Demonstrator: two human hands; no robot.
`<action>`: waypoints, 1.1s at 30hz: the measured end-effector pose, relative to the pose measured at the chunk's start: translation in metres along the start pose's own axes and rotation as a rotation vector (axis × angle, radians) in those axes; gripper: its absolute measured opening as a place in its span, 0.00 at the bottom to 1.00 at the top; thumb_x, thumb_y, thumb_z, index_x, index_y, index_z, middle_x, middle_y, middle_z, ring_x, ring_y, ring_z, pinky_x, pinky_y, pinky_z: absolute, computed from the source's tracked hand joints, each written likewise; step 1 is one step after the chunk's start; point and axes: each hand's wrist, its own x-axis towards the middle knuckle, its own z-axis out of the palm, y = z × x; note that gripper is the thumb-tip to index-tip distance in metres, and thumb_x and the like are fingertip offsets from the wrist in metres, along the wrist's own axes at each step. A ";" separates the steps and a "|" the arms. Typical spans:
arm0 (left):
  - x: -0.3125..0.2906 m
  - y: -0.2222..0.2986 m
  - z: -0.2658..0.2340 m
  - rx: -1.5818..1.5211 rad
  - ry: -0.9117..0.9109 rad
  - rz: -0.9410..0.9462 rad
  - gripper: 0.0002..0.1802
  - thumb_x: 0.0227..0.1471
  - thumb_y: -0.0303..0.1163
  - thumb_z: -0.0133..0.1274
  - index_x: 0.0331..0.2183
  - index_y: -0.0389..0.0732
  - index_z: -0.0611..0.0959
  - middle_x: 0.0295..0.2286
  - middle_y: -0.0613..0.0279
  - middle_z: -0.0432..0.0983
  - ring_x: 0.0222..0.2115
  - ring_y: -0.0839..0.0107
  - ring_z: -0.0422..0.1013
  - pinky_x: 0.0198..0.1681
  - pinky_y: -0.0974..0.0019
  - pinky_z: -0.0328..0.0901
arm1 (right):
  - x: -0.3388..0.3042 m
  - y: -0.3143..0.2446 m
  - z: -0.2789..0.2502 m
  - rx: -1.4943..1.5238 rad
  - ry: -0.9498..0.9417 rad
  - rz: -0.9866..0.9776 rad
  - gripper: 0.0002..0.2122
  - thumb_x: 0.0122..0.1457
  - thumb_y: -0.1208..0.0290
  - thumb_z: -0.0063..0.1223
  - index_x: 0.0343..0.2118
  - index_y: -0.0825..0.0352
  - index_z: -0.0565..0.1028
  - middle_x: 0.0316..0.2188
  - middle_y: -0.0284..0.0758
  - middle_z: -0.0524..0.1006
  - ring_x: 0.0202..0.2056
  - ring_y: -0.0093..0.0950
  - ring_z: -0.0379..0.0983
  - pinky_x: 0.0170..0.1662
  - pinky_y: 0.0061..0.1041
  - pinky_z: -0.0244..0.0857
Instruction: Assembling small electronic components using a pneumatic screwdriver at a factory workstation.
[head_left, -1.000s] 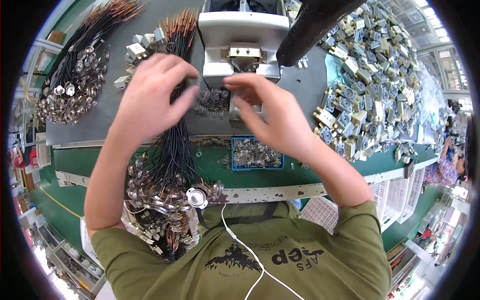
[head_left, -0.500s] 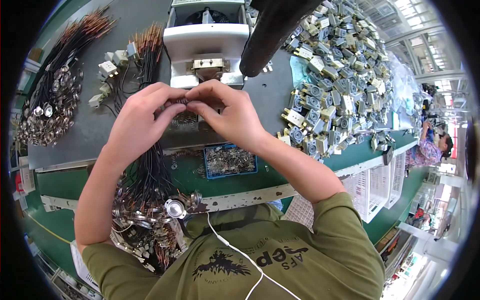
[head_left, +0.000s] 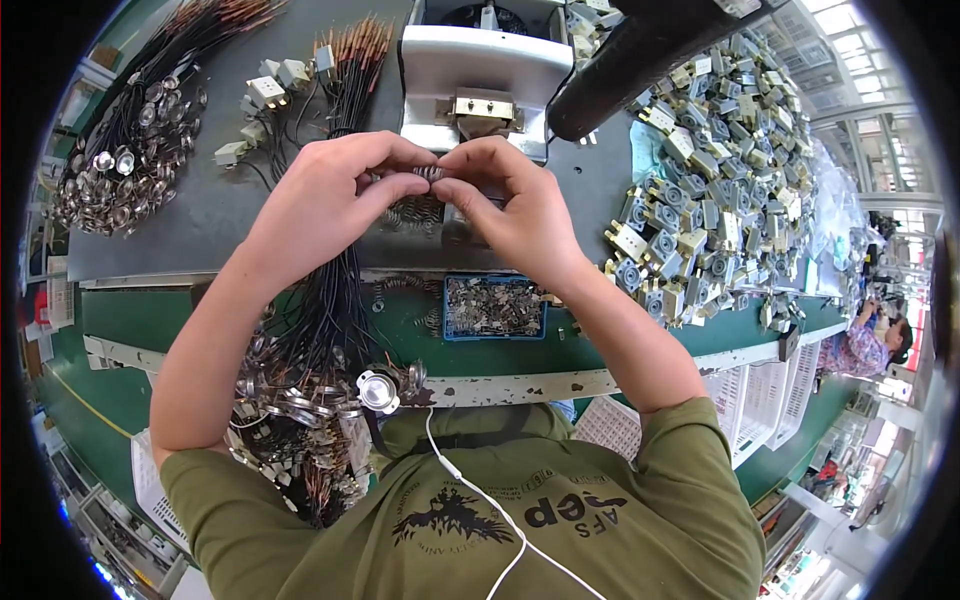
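Between the fingertips of both hands, in front of the machine, is a small coil spring (head_left: pixel 428 172) lying sideways. My left hand (head_left: pixel 325 195) pinches its left end with thumb and fingers. At the other end, the thumb and fingers of my right hand (head_left: pixel 515 205) close on it. More loose coil springs (head_left: pixel 415 214) lie on the grey worktop just below the hands. Directly beyond them stands a pale metal machine (head_left: pixel 486 60) with a small metal block (head_left: pixel 484 104) at its front. Part of the machine's base is hidden by my hands.
A blue tray (head_left: pixel 495 338) of small metal parts sits near the bench edge. Black wires (head_left: pixel 338 285) run beside my left arm to metal cups (head_left: pixel 378 391). Plug-like housings (head_left: pixel 690 190) pile up at right. A thick black bar (head_left: pixel 620 70) slants overhead. A person (head_left: pixel 865 345) sits far right.
The whole view has shifted, so the bench and machine appear farther right. My hands stay together in front of the machine, and the spring between them shows more plainly.
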 end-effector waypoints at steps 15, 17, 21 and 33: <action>-0.005 0.002 -0.001 -0.080 0.007 0.034 0.09 0.57 0.27 0.61 0.40 0.34 0.84 0.31 0.60 0.82 0.28 0.72 0.74 0.35 0.68 0.69 | -0.005 -0.001 0.000 0.045 -0.066 0.012 0.10 0.66 0.76 0.57 0.47 0.71 0.71 0.41 0.34 0.80 0.46 0.22 0.78 0.51 0.26 0.72; -0.005 0.004 0.000 -0.105 0.000 0.002 0.09 0.56 0.27 0.61 0.40 0.34 0.83 0.30 0.60 0.82 0.28 0.73 0.73 0.34 0.68 0.69 | -0.005 0.001 -0.001 0.014 -0.075 0.055 0.11 0.66 0.76 0.58 0.48 0.71 0.71 0.42 0.35 0.81 0.45 0.21 0.78 0.50 0.26 0.73; -0.005 -0.002 0.000 -0.051 0.041 0.069 0.09 0.55 0.24 0.61 0.39 0.35 0.83 0.30 0.61 0.80 0.28 0.73 0.72 0.34 0.69 0.69 | -0.005 0.002 -0.001 0.120 -0.110 0.171 0.10 0.66 0.74 0.58 0.47 0.69 0.72 0.44 0.36 0.81 0.44 0.20 0.77 0.47 0.25 0.73; -0.004 -0.008 -0.002 -0.102 0.045 0.035 0.18 0.55 0.24 0.62 0.48 0.38 0.78 0.31 0.61 0.86 0.30 0.79 0.78 0.36 0.72 0.70 | -0.002 0.003 0.007 0.495 -0.104 0.230 0.14 0.66 0.75 0.57 0.53 0.66 0.71 0.40 0.29 0.75 0.32 0.16 0.70 0.33 0.18 0.66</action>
